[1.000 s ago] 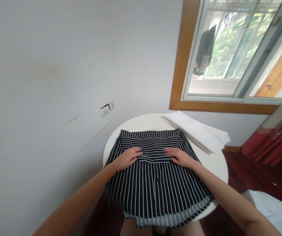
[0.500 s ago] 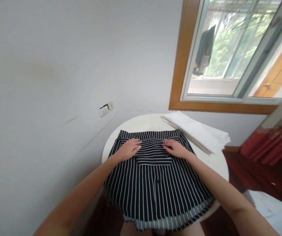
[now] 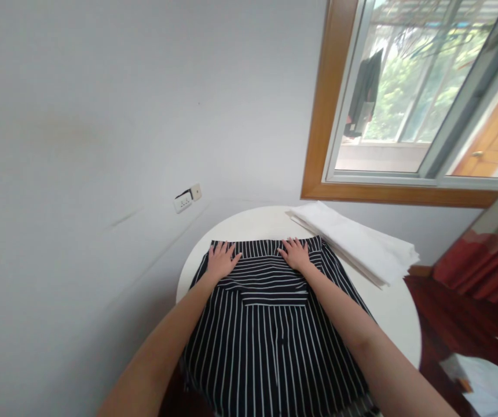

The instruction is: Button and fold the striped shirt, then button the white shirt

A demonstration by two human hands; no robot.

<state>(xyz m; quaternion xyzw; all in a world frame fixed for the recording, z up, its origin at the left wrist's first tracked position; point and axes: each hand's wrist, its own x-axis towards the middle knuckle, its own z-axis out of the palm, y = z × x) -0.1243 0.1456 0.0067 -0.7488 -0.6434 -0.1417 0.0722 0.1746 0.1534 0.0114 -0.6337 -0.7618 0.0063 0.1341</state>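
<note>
A black skirt with white stripes [image 3: 257,341] lies spread over a round white table [image 3: 399,324], its waistband at the far side and its lower part hanging over the near edge. Across its upper part runs a panel with horizontal stripes, a little wrinkled. My left hand [image 3: 222,260] rests flat on the waistband's left part, fingers spread. On the right part of the waistband my right hand [image 3: 296,255] lies palm down, its fingers also apart. Neither hand grips the cloth.
Folded white cloth or paper [image 3: 353,240] lies on the table's right side. Behind the table is a white wall with a socket [image 3: 183,202]. A wood-framed window [image 3: 396,190] and a red-and-cream curtain [image 3: 483,255] are at right. A white item [image 3: 487,382] is on the floor.
Both hands have slid away from me onto the waistband, the left also outward, and their fingers have spread. The skirt's panel has wrinkled slightly. The view has shifted a little.
</note>
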